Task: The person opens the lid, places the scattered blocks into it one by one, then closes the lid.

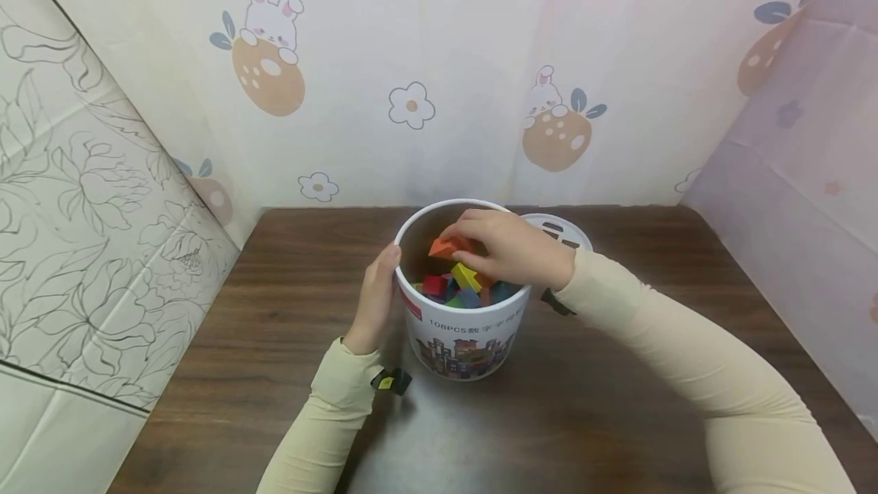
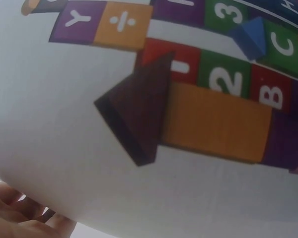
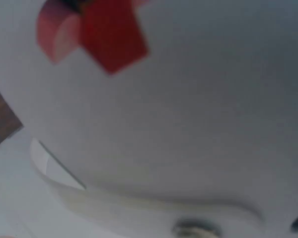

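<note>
A white printed bucket (image 1: 459, 341) stands upright on the table, colourful blocks heaped inside it. My left hand (image 1: 373, 299) holds the bucket's left side, thumb at the rim; its fingers (image 2: 27, 213) show against the outer wall in the left wrist view. Over the opening, my right hand (image 1: 511, 246) pinches an orange block (image 1: 444, 248) between thumb and fingers. Just below it lie a yellow block (image 1: 466, 277), a red block (image 1: 434, 285) and a blue block (image 1: 469, 298). The right wrist view is filled by the bucket's outer wall (image 3: 188, 124), hiding that hand's fingertips.
A white lid (image 1: 579, 233) with cut-out slots lies behind the bucket to the right, partly covered by the right hand. The dark wooden table (image 1: 309, 265) meets a patterned curtain (image 1: 466, 151) at its back edge.
</note>
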Demonstrator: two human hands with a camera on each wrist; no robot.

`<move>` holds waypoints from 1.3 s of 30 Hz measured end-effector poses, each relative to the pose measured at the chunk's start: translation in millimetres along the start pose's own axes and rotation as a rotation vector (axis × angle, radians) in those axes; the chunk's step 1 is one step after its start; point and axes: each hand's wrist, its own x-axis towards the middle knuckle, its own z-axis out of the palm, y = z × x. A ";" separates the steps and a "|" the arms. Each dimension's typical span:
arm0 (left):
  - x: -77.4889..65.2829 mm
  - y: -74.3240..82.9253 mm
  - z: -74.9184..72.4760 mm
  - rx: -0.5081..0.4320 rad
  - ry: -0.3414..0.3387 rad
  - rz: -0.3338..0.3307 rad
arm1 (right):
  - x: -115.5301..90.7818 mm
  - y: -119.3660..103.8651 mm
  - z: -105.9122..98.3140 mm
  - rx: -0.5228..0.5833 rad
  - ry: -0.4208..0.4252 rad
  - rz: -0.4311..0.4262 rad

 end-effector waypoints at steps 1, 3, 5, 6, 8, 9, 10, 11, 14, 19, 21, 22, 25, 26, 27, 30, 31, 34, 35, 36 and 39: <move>-0.1 0.0 0.1 0.000 0.000 0.000 | -0.1 -0.2 0.3 -0.005 0.003 0.001; -0.2 -0.1 0.4 -0.005 0.000 0.000 | -1.1 -0.3 0.1 -0.015 0.007 0.006; 0.0 -0.3 0.4 -0.003 0.000 0.005 | -3.1 -0.7 -1.0 -0.016 0.010 0.016; 0.1 -0.3 0.3 0.001 0.000 0.007 | -4.2 -0.8 -1.7 -0.017 0.007 0.024; 0.1 0.0 0.2 0.005 -0.005 0.008 | -6.7 -0.8 -3.3 -0.013 -0.003 0.046; 0.1 0.1 0.1 0.006 -0.007 0.009 | -8.2 -0.6 -3.9 -0.014 -0.005 0.055; -0.1 0.2 -0.2 0.003 -0.010 0.007 | -9.7 -0.3 -4.3 -0.013 -0.005 0.061; -0.1 0.1 -0.2 0.001 -0.009 0.007 | -11.4 -0.1 -4.9 -0.013 -0.005 0.066; -0.1 -0.9 -0.5 -0.006 -0.011 0.010 | -18.5 1.0 -6.9 -0.024 0.034 0.057; 0.0 -2.5 -0.9 -0.009 -0.013 0.020 | -36.9 2.0 -13.6 -0.041 0.176 0.024; -0.2 -2.3 -1.0 -0.015 -0.017 0.022 | -45.0 3.0 -16.9 -0.039 0.233 0.020; -0.3 -2.0 -1.0 -0.016 -0.018 0.021 | -49.1 3.9 -18.5 -0.038 0.258 0.020; -0.3 -1.3 -1.1 -0.016 -0.020 0.020 | -62.8 8.2 -23.2 -0.045 0.320 0.048; -0.3 -1.0 -1.1 -0.016 -0.019 0.020 | -67.8 10.2 -24.6 -0.051 0.336 0.066; -0.3 -0.7 -1.1 -0.013 -0.017 0.019 | -73.1 12.7 -26.2 -0.060 0.352 0.084; -0.1 -0.2 -1.0 -0.007 -0.011 0.013 | -89.7 22.7 -30.3 -0.109 0.410 0.136; -0.1 -0.1 -1.1 -0.007 -0.013 0.012 | -95.6 26.9 -31.5 -0.131 0.432 0.152; 0.2 -0.2 -1.2 -0.010 -0.014 0.012 | -113.9 40.7 -34.4 -0.198 0.491 0.201; 0.3 -0.3 -1.3 -0.012 -0.015 0.013 | -120.5 45.1 -34.9 -0.210 0.507 0.222; 0.2 -0.4 -1.4 -0.016 -0.017 0.013 | -127.0 49.4 -35.3 -0.217 0.514 0.247; 0.2 -1.2 -1.8 -0.022 -0.021 0.013 | -147.1 63.3 -34.7 -0.225 0.507 0.336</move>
